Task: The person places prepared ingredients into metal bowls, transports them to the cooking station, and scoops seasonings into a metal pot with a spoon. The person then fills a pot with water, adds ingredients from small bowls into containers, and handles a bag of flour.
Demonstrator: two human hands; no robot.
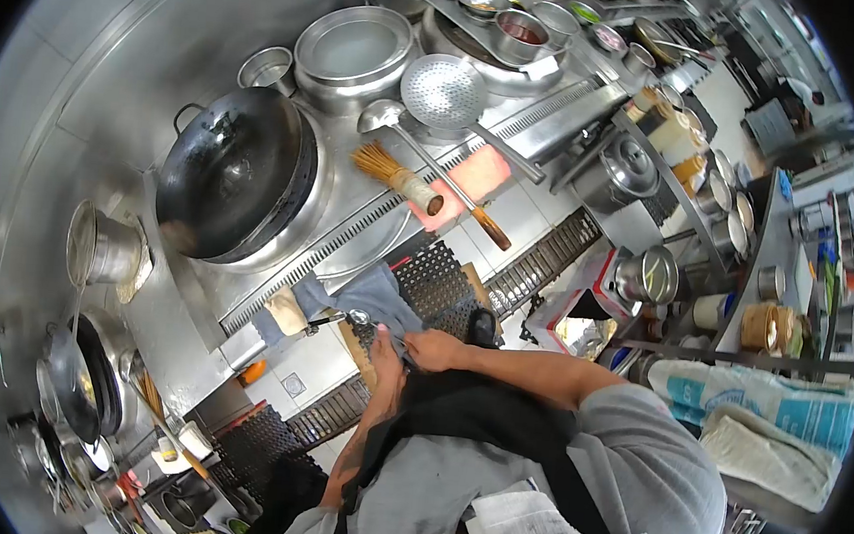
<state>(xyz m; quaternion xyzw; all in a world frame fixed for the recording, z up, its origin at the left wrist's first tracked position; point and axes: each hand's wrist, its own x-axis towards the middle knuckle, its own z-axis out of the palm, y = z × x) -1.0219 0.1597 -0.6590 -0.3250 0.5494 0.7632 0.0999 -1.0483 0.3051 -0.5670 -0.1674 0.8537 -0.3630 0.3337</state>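
Observation:
My left hand (388,356) and my right hand (435,350) are close together in front of my black apron (482,402). Both have their fingers closed at the near edge of a grey-blue cloth (380,295). What lies inside the fingers is too small to make out. Just beyond them, a small shiny metal piece (358,316) shows against the cloth. On the stove ledge lie a bamboo brush (399,176), a ladle (426,156) with a wooden handle end and a perforated strainer (445,92). A pink cloth (474,180) is partly under the ladle handle.
A large black wok (233,176) sits on the burner to the left. Behind stand a wide metal pot (354,50) and a tray with several sauce bowls (518,35). To the right are a lidded pot (628,164) and crowded shelves. Black rubber mats (441,278) cover part of the floor.

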